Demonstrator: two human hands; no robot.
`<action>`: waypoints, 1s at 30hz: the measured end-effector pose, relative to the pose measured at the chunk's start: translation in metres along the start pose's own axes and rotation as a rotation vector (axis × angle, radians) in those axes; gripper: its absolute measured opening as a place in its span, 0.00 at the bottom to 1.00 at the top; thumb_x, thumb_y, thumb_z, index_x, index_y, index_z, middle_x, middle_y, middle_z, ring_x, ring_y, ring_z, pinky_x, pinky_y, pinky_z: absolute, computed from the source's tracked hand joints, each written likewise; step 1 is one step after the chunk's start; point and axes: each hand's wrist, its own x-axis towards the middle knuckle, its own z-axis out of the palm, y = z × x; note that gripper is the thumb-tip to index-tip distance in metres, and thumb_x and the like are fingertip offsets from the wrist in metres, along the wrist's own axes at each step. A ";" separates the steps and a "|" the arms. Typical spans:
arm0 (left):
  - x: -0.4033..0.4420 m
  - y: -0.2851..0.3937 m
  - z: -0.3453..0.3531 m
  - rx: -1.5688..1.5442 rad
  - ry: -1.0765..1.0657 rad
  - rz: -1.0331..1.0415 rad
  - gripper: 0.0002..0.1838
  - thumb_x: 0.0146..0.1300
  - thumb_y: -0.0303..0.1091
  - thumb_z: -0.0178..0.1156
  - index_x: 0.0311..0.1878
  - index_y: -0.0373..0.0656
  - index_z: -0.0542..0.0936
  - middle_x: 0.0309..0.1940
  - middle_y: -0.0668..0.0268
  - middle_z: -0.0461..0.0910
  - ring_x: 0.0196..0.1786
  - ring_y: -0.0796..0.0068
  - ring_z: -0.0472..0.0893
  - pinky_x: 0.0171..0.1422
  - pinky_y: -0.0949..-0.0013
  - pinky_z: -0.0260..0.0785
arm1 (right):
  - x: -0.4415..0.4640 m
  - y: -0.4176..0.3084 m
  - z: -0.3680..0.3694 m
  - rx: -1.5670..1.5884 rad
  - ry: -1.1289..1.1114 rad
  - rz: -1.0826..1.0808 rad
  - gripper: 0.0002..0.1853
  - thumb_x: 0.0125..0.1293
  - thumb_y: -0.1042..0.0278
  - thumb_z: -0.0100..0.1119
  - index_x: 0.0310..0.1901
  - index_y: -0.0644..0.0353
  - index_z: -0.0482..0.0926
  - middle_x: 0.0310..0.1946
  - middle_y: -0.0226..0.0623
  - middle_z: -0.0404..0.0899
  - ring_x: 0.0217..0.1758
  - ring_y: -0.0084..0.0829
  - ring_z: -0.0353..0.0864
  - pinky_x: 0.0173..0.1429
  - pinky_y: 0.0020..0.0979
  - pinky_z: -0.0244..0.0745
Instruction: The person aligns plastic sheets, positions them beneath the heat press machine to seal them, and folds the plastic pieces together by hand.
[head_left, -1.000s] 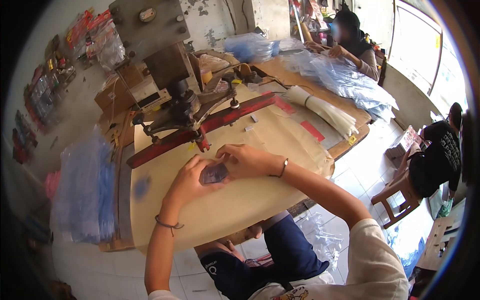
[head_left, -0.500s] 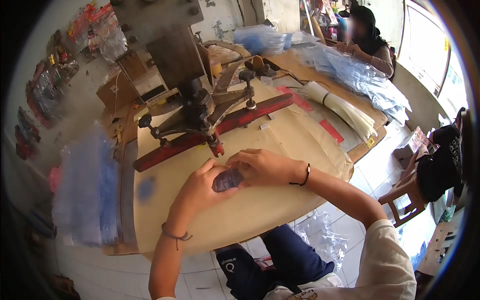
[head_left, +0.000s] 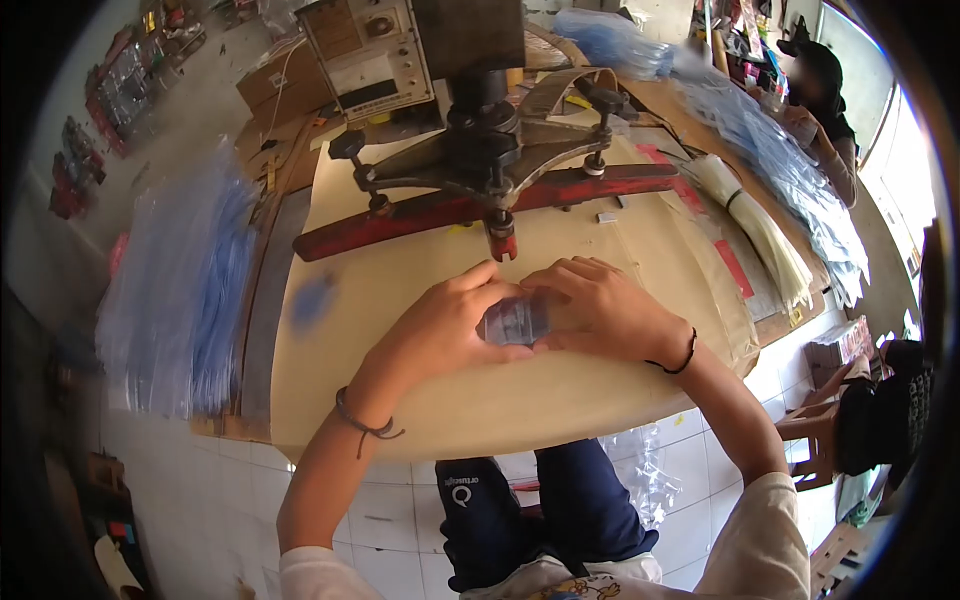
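Between my hands is a small, clear, bluish plastic piece (head_left: 512, 323), roughly boxy; I cannot tell if it is one item or a stack. My left hand (head_left: 440, 322) curls around its left side, with the thumb along its lower edge. My right hand (head_left: 612, 308) grips the right side, its fingers over the top. Both hands are above the tan sheet (head_left: 400, 420) covering the table. Just beyond them, a machine head holds a long red bar (head_left: 420, 217) and a short red forked fitting (head_left: 503, 243).
Stacked clear blue plastic sheets (head_left: 175, 300) lie at the left edge. A bundle of whitish strips (head_left: 755, 225) and more plastic sheets (head_left: 770, 140) are to the right. A control box (head_left: 375, 65) stands behind the bar. Other people (head_left: 825, 100) sit at the right.
My view has shifted, so the machine and table appear lower and squarer. Both hands still hold the plastic piece, which now faces me more broadly. The person at the back has raised their hands.
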 end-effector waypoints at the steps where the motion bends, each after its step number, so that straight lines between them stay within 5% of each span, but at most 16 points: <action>1: 0.000 0.000 -0.001 -0.008 -0.016 -0.007 0.33 0.50 0.44 0.82 0.59 0.40 0.85 0.46 0.61 0.79 0.47 0.58 0.83 0.55 0.60 0.77 | 0.000 -0.001 -0.001 0.018 0.006 0.017 0.31 0.59 0.53 0.76 0.61 0.57 0.79 0.53 0.42 0.83 0.60 0.47 0.81 0.68 0.45 0.73; 6: -0.001 -0.005 -0.011 -0.109 -0.125 -0.129 0.34 0.51 0.46 0.81 0.58 0.38 0.84 0.49 0.60 0.79 0.50 0.59 0.82 0.59 0.61 0.76 | 0.001 0.002 0.000 0.026 0.020 -0.031 0.31 0.58 0.56 0.79 0.60 0.60 0.81 0.52 0.44 0.84 0.54 0.48 0.84 0.59 0.44 0.79; 21: -0.003 -0.008 0.000 0.058 -0.056 0.036 0.30 0.50 0.47 0.76 0.49 0.34 0.82 0.46 0.57 0.80 0.48 0.53 0.83 0.53 0.57 0.78 | 0.004 0.000 0.002 0.024 -0.039 -0.102 0.28 0.57 0.55 0.78 0.58 0.56 0.83 0.53 0.40 0.83 0.57 0.47 0.82 0.65 0.45 0.75; 30: 0.000 -0.011 0.001 0.001 -0.029 0.094 0.31 0.48 0.51 0.76 0.47 0.34 0.83 0.40 0.55 0.84 0.44 0.51 0.85 0.51 0.55 0.78 | 0.002 -0.001 -0.002 0.125 -0.049 -0.116 0.24 0.57 0.58 0.79 0.53 0.60 0.86 0.53 0.43 0.84 0.55 0.47 0.85 0.59 0.44 0.80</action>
